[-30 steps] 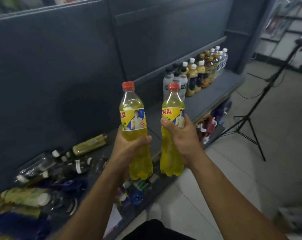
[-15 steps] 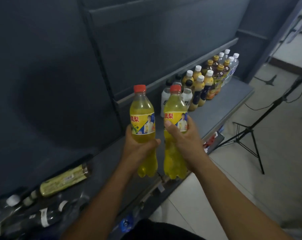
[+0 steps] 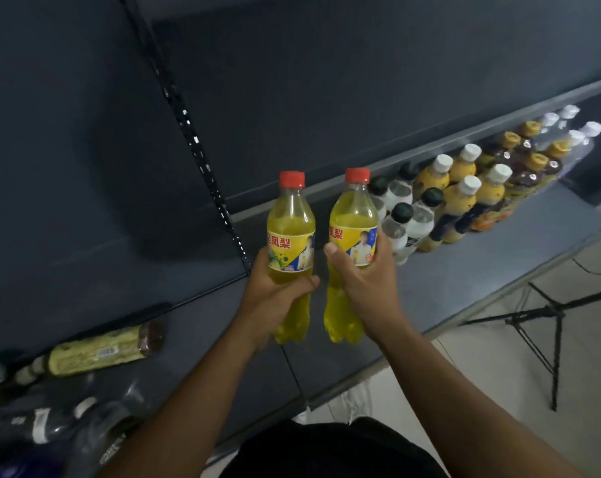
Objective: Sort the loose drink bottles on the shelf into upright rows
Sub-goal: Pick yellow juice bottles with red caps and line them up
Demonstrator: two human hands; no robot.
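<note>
My left hand (image 3: 275, 300) grips a yellow drink bottle with a red cap (image 3: 290, 222) around its lower half. My right hand (image 3: 364, 281) grips a second, identical yellow bottle (image 3: 352, 215) at its label. Both bottles are upright, side by side and a little apart, above the grey shelf (image 3: 464, 277). Just right of them stand upright rows of bottles (image 3: 464, 191): clear ones with dark caps, then orange ones with white caps, then darker ones with yellow caps. Loose bottles lie on their sides at the left, among them a green-labelled one (image 3: 99, 353).
The dark back panel (image 3: 326, 81) rises behind the shelf, with a slotted upright post (image 3: 202, 160) left of the bottles. A black tripod stand (image 3: 547, 322) stands on the tiled floor at the right. More clear bottles (image 3: 68, 429) lie in the lower left corner.
Both hands have carried the two yellow bottles to the right along the shelf, closer to the upright rows. The pile of loose bottles has slid toward the left edge of view.
</note>
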